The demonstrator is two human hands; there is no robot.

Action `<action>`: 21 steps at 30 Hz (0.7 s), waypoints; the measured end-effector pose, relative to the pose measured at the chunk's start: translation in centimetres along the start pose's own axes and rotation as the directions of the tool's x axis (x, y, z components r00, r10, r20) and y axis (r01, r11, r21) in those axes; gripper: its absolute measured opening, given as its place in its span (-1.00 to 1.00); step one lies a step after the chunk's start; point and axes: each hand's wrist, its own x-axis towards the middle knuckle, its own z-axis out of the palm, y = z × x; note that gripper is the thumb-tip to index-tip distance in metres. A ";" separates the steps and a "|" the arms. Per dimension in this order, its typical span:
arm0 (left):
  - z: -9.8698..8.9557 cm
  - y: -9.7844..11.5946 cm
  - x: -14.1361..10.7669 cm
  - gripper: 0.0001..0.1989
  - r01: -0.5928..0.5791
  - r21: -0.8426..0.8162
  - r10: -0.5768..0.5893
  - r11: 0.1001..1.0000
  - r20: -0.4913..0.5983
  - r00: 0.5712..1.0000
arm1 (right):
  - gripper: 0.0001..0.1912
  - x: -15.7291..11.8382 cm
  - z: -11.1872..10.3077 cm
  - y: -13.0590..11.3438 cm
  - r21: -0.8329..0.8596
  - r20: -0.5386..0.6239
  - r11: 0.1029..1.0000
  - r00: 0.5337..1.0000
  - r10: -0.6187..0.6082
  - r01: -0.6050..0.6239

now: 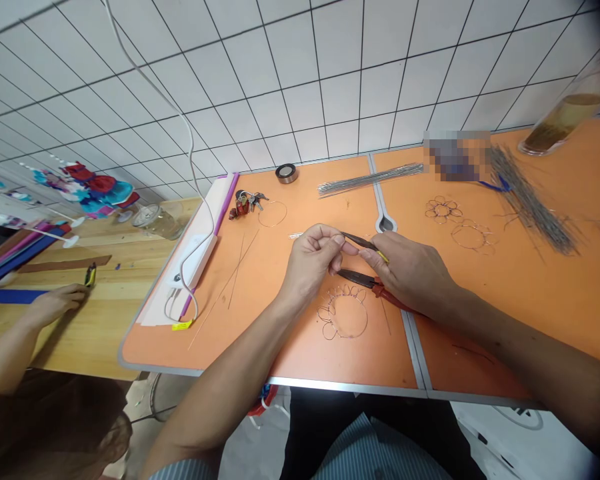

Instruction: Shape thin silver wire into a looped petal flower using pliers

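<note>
Over the orange table (275, 333), my right hand (410, 263) is closed around slim long-nosed pliers (363, 241) with a yellow handle. Their jaws point at the fingertips of my left hand (313, 257). The left fingers are pinched together; what they hold, if anything, is too small to make out. Just below the right hand are pliers with red handles (380, 291), partly covered by it. Nearer me lies a thin wire ring with small loops (367, 320) along part of its edge.
Behind are a silver wire bundle (370, 181), a tape roll (287, 174) and keys (250, 201). Wire flower shapes (443, 209) and a dark wire bundle (535, 207) lie right. A power strip (195, 260) stands left, beyond it another person's hand (57, 305) at a wooden table.
</note>
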 end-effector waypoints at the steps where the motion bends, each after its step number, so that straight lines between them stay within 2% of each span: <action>1: 0.0 0.0 0.0 -0.76 0.001 0.001 -0.001 1.000 -0.001 1.000 | -0.43 0.0 0.0 0.0 0.000 0.007 1.000 1.000 0.005 -0.005; 14: 0.1 0.3 -0.1 -0.73 0.037 0.038 -0.035 0.999 -0.038 0.999 | -0.49 0.0 -0.2 -0.2 -0.030 0.011 0.999 1.000 0.011 -0.011; 21: 0.1 0.3 -0.2 -0.75 0.045 0.044 -0.044 0.998 -0.030 0.999 | -0.59 0.1 -0.2 -0.4 0.050 0.063 0.999 0.998 0.016 -0.019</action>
